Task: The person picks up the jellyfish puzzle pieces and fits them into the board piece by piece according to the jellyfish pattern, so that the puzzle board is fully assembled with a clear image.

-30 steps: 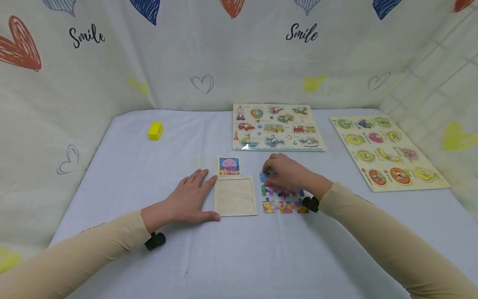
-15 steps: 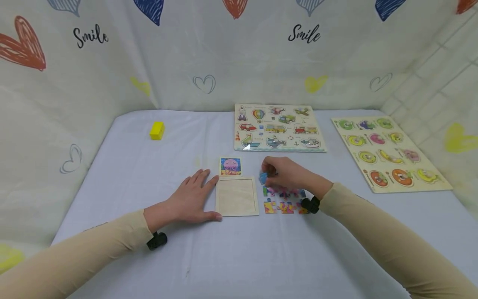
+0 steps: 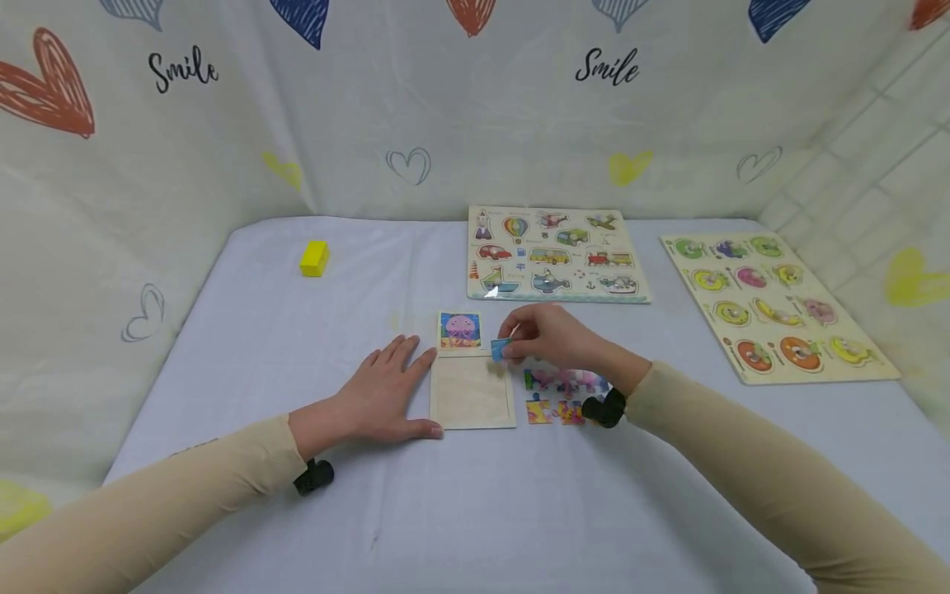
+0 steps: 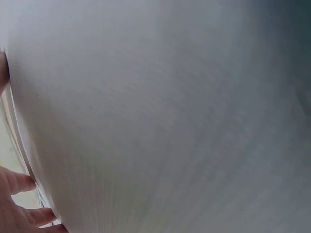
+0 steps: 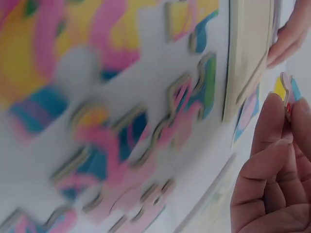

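My right hand (image 3: 551, 337) pinches a blue jigsaw piece (image 3: 500, 350) between thumb and fingertips, over the far right corner of a square wooden puzzle tray (image 3: 472, 398). In the right wrist view, the held piece (image 5: 285, 94) stands edge-on between the fingertips. My left hand (image 3: 378, 398) lies spread on the cloth, with its thumb and index fingertip at the tray's left edge. Beyond the tray is a small jellyfish picture card (image 3: 460, 330). Loose jigsaw pieces (image 3: 539, 412) lie in rows right of the tray, some hidden beneath the right hand and wrist.
A vehicle puzzle board (image 3: 558, 254) lies at the back, and a fruit puzzle board (image 3: 779, 309) at the right. One yellow block (image 3: 315, 259) sits at the back left. A white cloth (image 3: 445, 511) covers the table.
My right hand has picked up the blue jigsaw piece from the far row of loose pieces and carried it left to the tray's corner. The left hand stays in place.
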Available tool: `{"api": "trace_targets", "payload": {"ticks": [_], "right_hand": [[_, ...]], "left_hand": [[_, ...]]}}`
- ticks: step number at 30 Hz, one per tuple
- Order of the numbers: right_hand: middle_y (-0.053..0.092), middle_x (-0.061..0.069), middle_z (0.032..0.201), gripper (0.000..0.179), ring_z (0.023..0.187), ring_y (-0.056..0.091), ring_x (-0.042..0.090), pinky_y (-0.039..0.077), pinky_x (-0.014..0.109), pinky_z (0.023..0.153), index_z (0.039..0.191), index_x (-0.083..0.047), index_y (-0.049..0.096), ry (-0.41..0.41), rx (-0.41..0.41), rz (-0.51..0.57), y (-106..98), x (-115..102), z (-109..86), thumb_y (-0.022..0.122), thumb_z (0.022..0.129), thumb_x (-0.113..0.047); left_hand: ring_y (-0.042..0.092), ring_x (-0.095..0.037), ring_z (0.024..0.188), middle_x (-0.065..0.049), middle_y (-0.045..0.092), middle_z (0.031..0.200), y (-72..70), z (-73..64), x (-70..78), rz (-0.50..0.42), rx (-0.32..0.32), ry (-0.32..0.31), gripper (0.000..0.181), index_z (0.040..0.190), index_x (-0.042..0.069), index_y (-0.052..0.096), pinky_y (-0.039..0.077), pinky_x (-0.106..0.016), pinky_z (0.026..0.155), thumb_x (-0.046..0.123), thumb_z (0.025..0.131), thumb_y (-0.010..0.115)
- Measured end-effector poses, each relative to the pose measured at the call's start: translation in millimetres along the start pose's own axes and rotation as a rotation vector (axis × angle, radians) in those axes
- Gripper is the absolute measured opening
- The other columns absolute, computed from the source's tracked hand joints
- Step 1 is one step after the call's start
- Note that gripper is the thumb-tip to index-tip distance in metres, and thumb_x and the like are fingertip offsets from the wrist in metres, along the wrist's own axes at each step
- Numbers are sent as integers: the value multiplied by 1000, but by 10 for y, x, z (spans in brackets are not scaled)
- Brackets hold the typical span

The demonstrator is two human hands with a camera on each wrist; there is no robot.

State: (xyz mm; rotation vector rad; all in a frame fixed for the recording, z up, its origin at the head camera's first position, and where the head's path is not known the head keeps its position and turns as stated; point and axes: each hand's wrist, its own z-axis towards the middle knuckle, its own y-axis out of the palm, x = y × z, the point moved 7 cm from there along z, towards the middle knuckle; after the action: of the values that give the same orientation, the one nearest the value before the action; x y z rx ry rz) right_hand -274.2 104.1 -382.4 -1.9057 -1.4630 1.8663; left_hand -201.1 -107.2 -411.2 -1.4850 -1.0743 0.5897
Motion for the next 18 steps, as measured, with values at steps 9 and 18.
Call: {"api": "trace_targets", "payload": {"ticks": [9, 18], "right_hand": [[74, 5, 79, 13, 74, 70, 12, 47, 25, 73, 107, -9, 72, 123, -73, 50, 348, -133, 144, 72, 97, -17], [73, 6, 82, 16, 68, 72, 14, 53, 21, 68, 105, -7, 68, 216, -57, 71, 535, -215, 301, 74, 96, -19]], "left_hand": [[23, -45, 154, -24, 25, 166, 3, -1, -1, -3, 0, 3, 110, 162, 10, 29, 32, -64, 118, 74, 81, 67], [23, -45, 155, -23, 24, 166, -8, 0, -1, 2, -3, 2, 110, 162, 11, 28, 31, -64, 118, 74, 81, 68]]}}
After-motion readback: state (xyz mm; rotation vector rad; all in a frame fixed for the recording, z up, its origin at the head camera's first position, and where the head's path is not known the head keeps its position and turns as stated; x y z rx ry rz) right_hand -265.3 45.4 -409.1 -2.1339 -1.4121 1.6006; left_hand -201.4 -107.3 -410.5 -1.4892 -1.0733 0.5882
